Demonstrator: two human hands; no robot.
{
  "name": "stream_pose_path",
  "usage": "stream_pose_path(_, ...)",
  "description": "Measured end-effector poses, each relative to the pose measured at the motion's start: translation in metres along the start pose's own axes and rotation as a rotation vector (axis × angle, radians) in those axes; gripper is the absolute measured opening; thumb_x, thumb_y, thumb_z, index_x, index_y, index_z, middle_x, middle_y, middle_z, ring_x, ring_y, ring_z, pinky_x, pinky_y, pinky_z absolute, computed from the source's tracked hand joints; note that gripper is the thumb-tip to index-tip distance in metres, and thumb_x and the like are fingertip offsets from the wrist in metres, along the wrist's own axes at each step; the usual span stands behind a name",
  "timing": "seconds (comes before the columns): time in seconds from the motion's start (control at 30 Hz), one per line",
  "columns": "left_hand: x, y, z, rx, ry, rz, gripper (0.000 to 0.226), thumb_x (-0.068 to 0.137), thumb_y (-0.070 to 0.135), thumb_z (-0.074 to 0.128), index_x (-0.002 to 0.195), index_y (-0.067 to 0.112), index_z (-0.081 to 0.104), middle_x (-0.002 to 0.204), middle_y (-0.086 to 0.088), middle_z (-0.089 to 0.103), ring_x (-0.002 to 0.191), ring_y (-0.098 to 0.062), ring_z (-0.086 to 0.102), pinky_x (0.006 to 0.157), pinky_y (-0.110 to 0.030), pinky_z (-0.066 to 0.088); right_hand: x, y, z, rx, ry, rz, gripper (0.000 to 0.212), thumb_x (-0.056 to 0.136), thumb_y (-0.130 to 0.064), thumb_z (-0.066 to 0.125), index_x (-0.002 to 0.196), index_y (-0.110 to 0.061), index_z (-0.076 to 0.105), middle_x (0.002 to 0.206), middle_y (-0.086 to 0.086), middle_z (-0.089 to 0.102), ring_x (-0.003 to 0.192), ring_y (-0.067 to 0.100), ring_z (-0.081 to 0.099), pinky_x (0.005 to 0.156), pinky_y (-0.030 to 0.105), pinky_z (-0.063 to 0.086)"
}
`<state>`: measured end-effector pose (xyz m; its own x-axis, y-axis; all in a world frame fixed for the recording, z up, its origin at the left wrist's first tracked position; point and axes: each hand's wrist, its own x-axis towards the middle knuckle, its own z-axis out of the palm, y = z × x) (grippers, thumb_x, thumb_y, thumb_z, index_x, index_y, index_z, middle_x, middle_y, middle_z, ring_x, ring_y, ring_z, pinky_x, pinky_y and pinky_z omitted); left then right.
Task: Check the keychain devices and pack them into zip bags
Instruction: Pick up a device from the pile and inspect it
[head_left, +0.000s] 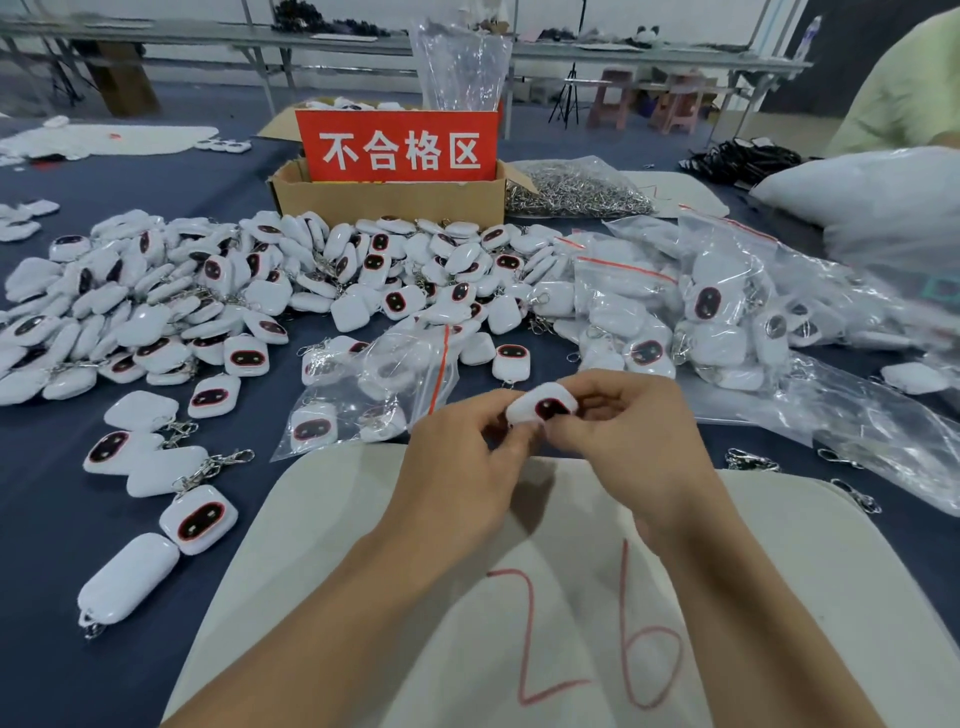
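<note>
Slip risk: the keychain device (543, 408) is pinched only at its edges by fingertips, and its shell looks smooth and glossy, so a loose pinch while turning it could let it drop onto the white mat (779, 571) below.
Mix-up risk: if it fell further it could land near the loose pile (208, 291), where every piece looks alike (a checked one would then be lost among unchecked ones).
Sorting risk: the cardboard box (389, 200) with the red sign (397, 148) stands well behind the pile, and a hasty look at the face could send a faulty piece into a bag instead.
Look: small white rounded-square shell with a dark oval window rimmed in red, tilted towards the camera; its chain and clasp are hidden, so I cannot tell how they hang.
Place: held in the air above the far edge of the mat, near the partly filled zip bag (374, 384).
Left hand (467, 467): fingers curled, pinching the lower left edge of the device.
Right hand (639, 431): fingers curled round its right side, holding it.
</note>
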<state>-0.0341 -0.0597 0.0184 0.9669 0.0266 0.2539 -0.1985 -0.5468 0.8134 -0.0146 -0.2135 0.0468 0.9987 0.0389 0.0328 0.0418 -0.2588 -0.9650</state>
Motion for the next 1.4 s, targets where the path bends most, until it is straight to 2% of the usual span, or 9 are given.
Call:
stream_pose_path(0.1,-0.001,0.002,0.000,-0.025,-0.011,-0.026,0.017,0.101,0.034,0.061,0.095,0.028,0.075,0.072,0.007,0.067,0.070,-0.010,0.060,0.068,-0.031,0.046,0.001,-0.002,0.002,0.262,-0.055,0.128,0.022,0.085,0.007,0.070,0.087,-0.012,0.081,0.073,0.000,0.074,0.058,0.006,0.060,0.058,0.014,0.045)
stream_pose_path(0.2,-0.001,0.001,-0.001,0.062,-0.081,-0.040,0.047,0.100,0.052,0.045,0.086,0.018,0.075,0.072,-0.005,0.066,0.072,-0.020,0.059,0.070,-0.040,0.046,0.002,0.000,0.005,0.276,-0.055,0.179,0.024,0.092,0.009,0.058,0.093,-0.009,0.075,0.071,0.006,0.062,0.061,0.013,0.046,0.057,0.022,0.038)
stream_pose_path(0.3,-0.002,0.000,-0.002,0.055,-0.074,-0.068,0.042,0.094,0.051,0.044,0.086,0.023,0.074,0.072,0.002,0.068,0.070,-0.012,0.059,0.068,-0.035,0.047,0.003,-0.001,0.006,0.267,-0.066,0.180,0.021,0.095,0.006,0.056,0.095,-0.007,0.071,0.069,0.009,0.060,0.056,0.015,0.046,0.053,0.025,0.034)
stream_pose_path(0.37,-0.001,0.003,-0.002,-0.077,-0.050,-0.100,0.027,0.091,0.043,0.054,0.106,0.033,0.074,0.078,0.016,0.071,0.074,-0.001,0.062,0.073,-0.023,0.048,0.004,0.000,0.006,0.251,-0.066,0.168,0.021,0.094,0.005,0.057,0.093,-0.008,0.074,0.067,0.008,0.059,0.053,0.014,0.045,0.050,0.022,0.033)
stream_pose_path(0.47,0.004,0.003,-0.002,-0.283,-0.061,-0.164,0.055,0.079,0.031,0.064,0.133,0.036,0.066,0.101,0.017,0.078,0.097,-0.007,0.072,0.095,-0.030,0.054,0.003,0.001,0.006,0.213,-0.080,0.148,0.025,0.089,0.005,0.061,0.089,-0.012,0.079,0.065,0.005,0.062,0.052,0.011,0.045,0.048,0.017,0.036)
stream_pose_path(0.8,0.011,-0.001,-0.002,-0.509,-0.017,-0.195,0.027,0.077,0.023,0.071,0.097,0.038,0.082,0.081,-0.001,0.079,0.076,-0.012,0.072,0.085,-0.032,0.058,0.004,-0.001,0.010,0.317,0.007,0.184,0.021,0.082,0.012,0.065,0.088,-0.002,0.079,0.062,0.000,0.068,0.048,0.003,0.050,0.047,0.012,0.039)
stream_pose_path(1.0,0.008,0.000,0.000,-0.508,-0.029,-0.221,0.024,0.079,0.030,0.071,0.099,0.039,0.081,0.085,-0.002,0.079,0.081,-0.018,0.073,0.089,-0.057,0.057,0.002,0.000,0.010,0.312,0.013,0.177,0.016,0.084,0.015,0.065,0.091,0.005,0.075,0.056,-0.003,0.065,0.045,-0.001,0.052,0.044,0.010,0.038)
stream_pose_path(1.23,0.008,0.002,-0.001,-0.484,0.025,-0.243,0.017,0.077,0.037,0.070,0.088,0.038,0.082,0.082,0.003,0.079,0.074,-0.012,0.070,0.085,-0.047,0.059,0.004,0.001,0.012,0.334,-0.022,0.174,0.017,0.086,0.010,0.065,0.095,0.001,0.077,0.065,0.002,0.067,0.052,0.004,0.050,0.049,0.014,0.039)
stream_pose_path(1.4,0.007,0.002,-0.003,-0.462,0.067,-0.268,0.008,0.079,0.029,0.077,0.078,0.036,0.082,0.066,0.009,0.074,0.060,-0.003,0.064,0.063,-0.017,0.052,0.002,-0.001,0.012,0.348,-0.081,0.163,0.020,0.085,0.010,0.065,0.086,-0.004,0.078,0.066,0.005,0.069,0.051,0.005,0.052,0.048,0.014,0.040)
